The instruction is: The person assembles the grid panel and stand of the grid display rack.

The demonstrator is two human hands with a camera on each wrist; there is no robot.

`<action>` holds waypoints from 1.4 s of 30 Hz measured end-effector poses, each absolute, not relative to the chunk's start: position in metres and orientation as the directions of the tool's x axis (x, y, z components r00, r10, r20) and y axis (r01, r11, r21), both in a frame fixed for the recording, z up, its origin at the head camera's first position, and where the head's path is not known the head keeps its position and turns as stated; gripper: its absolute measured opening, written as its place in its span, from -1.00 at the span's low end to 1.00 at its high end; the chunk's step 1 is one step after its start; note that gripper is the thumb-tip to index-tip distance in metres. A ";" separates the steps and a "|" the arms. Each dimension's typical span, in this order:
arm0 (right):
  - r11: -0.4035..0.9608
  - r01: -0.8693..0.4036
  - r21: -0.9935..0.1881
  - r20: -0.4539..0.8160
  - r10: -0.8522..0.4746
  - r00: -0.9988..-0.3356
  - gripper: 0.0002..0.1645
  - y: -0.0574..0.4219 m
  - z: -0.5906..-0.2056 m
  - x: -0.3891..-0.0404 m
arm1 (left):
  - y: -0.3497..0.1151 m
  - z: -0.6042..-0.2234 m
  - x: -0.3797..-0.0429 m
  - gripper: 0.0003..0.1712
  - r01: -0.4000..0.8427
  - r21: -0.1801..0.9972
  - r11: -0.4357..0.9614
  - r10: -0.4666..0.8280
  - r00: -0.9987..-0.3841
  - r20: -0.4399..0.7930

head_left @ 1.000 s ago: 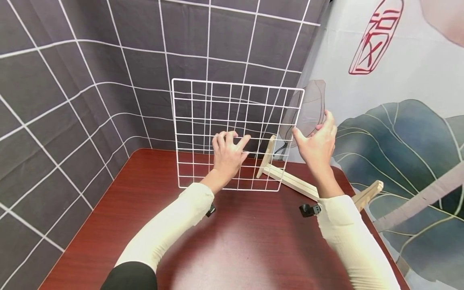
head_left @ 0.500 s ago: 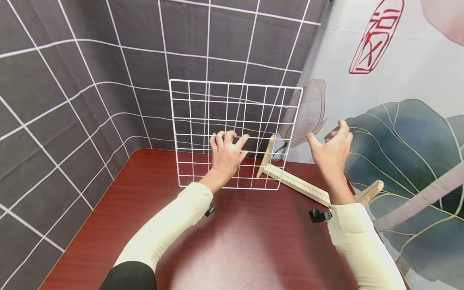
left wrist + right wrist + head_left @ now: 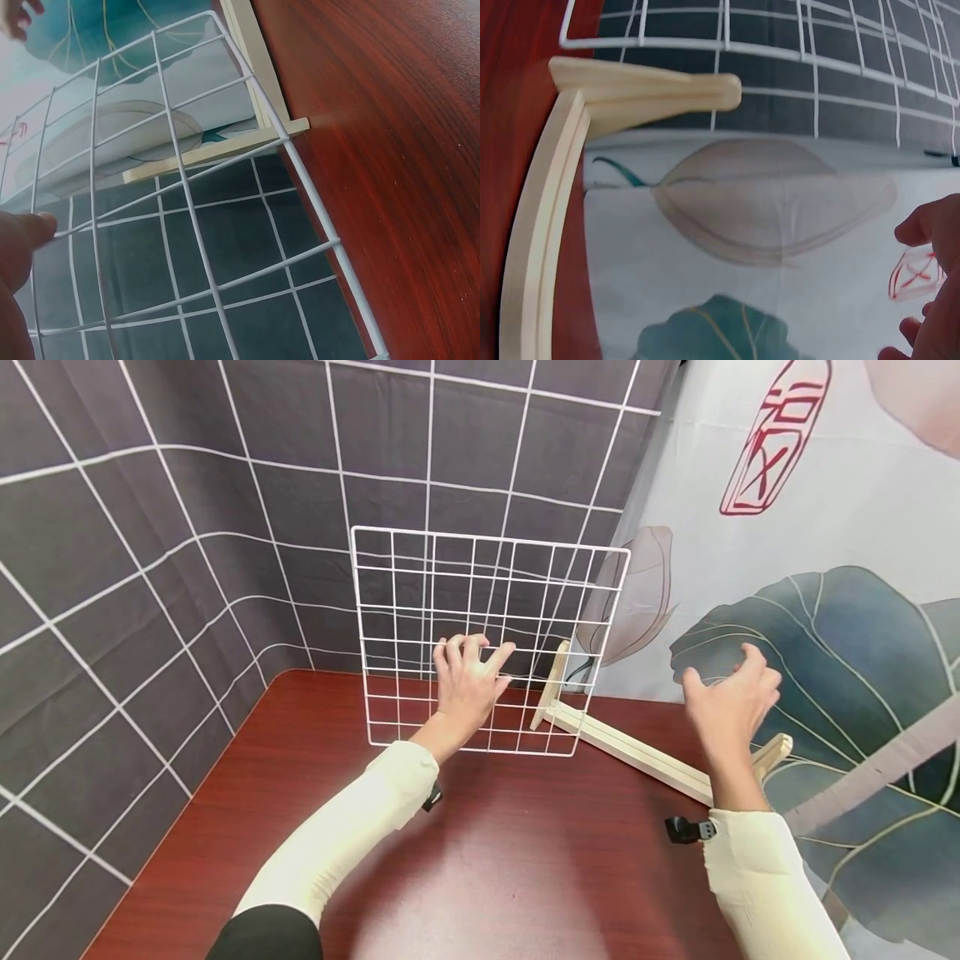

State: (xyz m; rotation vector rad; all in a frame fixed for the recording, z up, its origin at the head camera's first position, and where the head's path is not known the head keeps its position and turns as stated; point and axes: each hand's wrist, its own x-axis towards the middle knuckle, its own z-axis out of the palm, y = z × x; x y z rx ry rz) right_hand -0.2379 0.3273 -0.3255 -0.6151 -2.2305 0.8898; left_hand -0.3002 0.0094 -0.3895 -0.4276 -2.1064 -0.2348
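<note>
A white wire grid panel [image 3: 491, 539] stands roughly upright over the tabletop, its lower edge close to the wood. My left hand [image 3: 467, 685] grips it near the middle, fingers hooked at the wires; in the left wrist view the thumb [image 3: 34, 229] lies against a wire. To the right lies a pale wooden stand: a long grooved bar [image 3: 637, 757] with a foot [image 3: 553, 685] at its far end and another foot [image 3: 776, 753] at its near end. My right hand [image 3: 727, 706] hovers over the near end, fingers loosely bent, holding nothing. Its wrist partly hides the near foot.
The red-brown wooden table [image 3: 495, 860] ends at a dark grey cloth with white lines [image 3: 285, 510] behind and to the left. A pale printed cloth [image 3: 810, 643] hangs along the right side, close to the stand.
My right hand has left the panel's right edge and moved right and toward me, to above the stand's near end. The left hand and the panel have barely shifted.
</note>
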 end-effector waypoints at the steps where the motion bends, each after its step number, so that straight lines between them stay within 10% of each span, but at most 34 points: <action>1: 0.651 0.209 -0.730 0.375 0.637 -0.673 -0.04 0.332 -0.327 -0.236 | 0.009 -0.389 -0.300 -0.40 0.392 -0.004 0.920 0.213 -0.490 0.845; 16: 0.374 0.381 -0.846 0.135 0.840 -0.526 0.11 0.384 -0.353 -0.207 | 0.007 -0.386 -0.301 -0.42 0.369 -0.059 0.927 0.222 -0.416 0.882; 28: 0.287 0.455 -0.843 -0.069 0.782 -0.620 0.17 0.415 -0.380 -0.190 | 0.006 -0.385 -0.302 -0.40 0.386 -0.080 0.919 0.254 -0.422 0.870; 42: 0.390 0.443 -0.807 -0.005 0.746 -0.666 -0.12 0.432 -0.414 -0.191 | 0.004 -0.387 -0.303 -0.42 0.379 -0.096 0.920 0.257 -0.401 0.879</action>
